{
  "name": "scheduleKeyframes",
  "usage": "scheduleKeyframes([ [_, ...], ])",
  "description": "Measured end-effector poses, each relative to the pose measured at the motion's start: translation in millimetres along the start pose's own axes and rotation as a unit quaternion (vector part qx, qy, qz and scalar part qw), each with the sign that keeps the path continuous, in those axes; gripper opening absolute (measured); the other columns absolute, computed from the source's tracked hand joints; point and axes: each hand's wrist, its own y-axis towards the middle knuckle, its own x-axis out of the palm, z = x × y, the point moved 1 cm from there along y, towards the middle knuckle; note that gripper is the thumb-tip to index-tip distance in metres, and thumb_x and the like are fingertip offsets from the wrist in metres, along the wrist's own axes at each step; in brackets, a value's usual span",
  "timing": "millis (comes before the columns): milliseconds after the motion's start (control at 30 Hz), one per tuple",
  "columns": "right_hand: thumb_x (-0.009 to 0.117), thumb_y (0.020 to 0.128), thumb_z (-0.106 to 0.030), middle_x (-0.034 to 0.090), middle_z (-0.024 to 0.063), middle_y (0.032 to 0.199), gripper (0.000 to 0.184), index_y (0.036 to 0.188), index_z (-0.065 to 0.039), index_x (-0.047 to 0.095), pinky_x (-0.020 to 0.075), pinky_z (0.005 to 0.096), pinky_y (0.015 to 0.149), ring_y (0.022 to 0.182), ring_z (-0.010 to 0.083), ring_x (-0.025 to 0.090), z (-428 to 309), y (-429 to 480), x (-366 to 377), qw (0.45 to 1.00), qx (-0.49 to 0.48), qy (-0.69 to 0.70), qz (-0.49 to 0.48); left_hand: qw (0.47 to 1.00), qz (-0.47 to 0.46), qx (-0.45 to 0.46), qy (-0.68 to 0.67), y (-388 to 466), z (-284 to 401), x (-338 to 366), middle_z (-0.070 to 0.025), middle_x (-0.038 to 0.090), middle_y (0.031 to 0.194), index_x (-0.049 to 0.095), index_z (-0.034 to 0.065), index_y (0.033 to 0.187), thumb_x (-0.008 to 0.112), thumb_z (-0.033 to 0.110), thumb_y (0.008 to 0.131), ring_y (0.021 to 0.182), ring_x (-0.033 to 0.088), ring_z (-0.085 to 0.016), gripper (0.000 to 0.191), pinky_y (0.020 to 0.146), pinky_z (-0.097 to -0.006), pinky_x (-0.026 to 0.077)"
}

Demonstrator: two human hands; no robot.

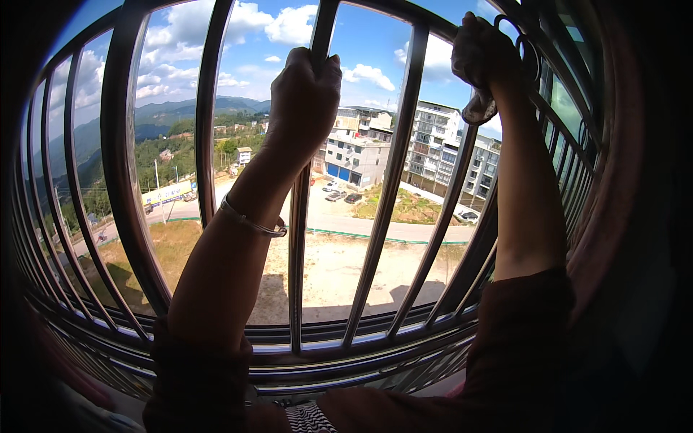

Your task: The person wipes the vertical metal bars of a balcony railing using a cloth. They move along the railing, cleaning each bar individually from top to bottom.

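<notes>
Metal window bars (382, 189) stand upright across the view in front of me. My left hand (306, 97) is raised and wrapped around one upright bar near the middle, with a metal bangle on that wrist. Higher up at the right, my right hand (484, 51) is closed on a crumpled cloth (479, 110), whose patterned end hangs below the fist. The fist is at the upper rail near the frame's corner; whether it touches the metal cannot be told. Dark looped hooks or rings (528, 57) are beside this hand, partly behind it.
Horizontal rails (363, 354) run along the bottom of the bars. More bars curve away at the left (70, 162) and right. Outside, far below, lie a road, bare ground, parked cars, and multi-storey buildings (360, 157). A striped fabric (308, 418) shows at the bottom edge.
</notes>
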Motion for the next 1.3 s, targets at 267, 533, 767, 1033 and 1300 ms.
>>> scheduleKeyframes([
  [267,0.051,0.092,-0.039,0.064,0.0208,0.093,0.041,0.097,0.001,0.055,0.0509,0.0458,0.082,0.091,0.033,0.065,-135.7,79.7,-74.9,0.923,0.111,0.368,0.025,0.997,0.017,0.065,0.045,4.2,-11.8,5.0,-0.0199,0.064,0.078,0.05,-0.0028,0.096,0.053,0.026,0.094,0.069,0.065,-0.034,0.029,0.067,-0.0438,0.051],
  [533,0.032,0.096,-0.051,0.068,0.0172,0.088,0.06,0.088,-0.007,0.071,0.0529,0.0424,0.077,0.086,0.0301,0.067,-120.2,90.7,-65.5,0.953,0.138,0.264,-0.064,0.999,-0.023,-0.024,0.004,5.2,-15.7,2.1,-0.0144,0.061,0.072,0.05,-0.0013,0.093,0.055,0.027,0.094,0.063,0.063,-0.027,0.028,0.059,-0.0393,0.05],
  [767,0.071,0.082,-0.024,0.06,0.0094,0.069,0.045,0.112,0.0,0.048,0.0517,0.0298,0.063,0.073,0.0265,0.065,38.0,16.7,39.9,0.986,-0.051,0.146,-0.067,0.999,0.013,0.022,0.036,-2.5,1.1,1.3,-0.0148,0.062,0.073,0.05,-0.0006,0.095,0.053,0.023,0.095,0.064,0.064,-0.024,0.024,0.057,-0.0369,0.051],
  [1033,0.04,0.098,-0.047,0.069,0.0131,0.095,0.05,0.11,-0.006,0.066,0.0506,0.0371,0.084,0.09,0.0276,0.066,-121.1,86.6,-111.8,0.863,0.137,0.467,-0.133,0.993,0.027,0.093,0.072,3.9,-11.1,5.3,-0.0197,0.063,0.078,0.049,-0.0024,0.097,0.054,0.023,0.094,0.07,0.066,-0.032,0.026,0.064,-0.0422,0.053],
  [1300,0.053,0.093,-0.031,0.068,0.0104,0.095,0.031,0.101,-0.004,0.067,0.0526,0.029,0.075,0.083,0.0207,0.066,-117.3,85.3,-87.1,0.463,0.206,0.83,-0.234,0.999,-0.007,-0.022,0.029,3.0,-11.1,1.6,-0.0158,0.061,0.072,0.051,-0.0009,0.092,0.054,0.027,0.094,0.063,0.063,-0.028,0.028,0.059,-0.0404,0.051],
])
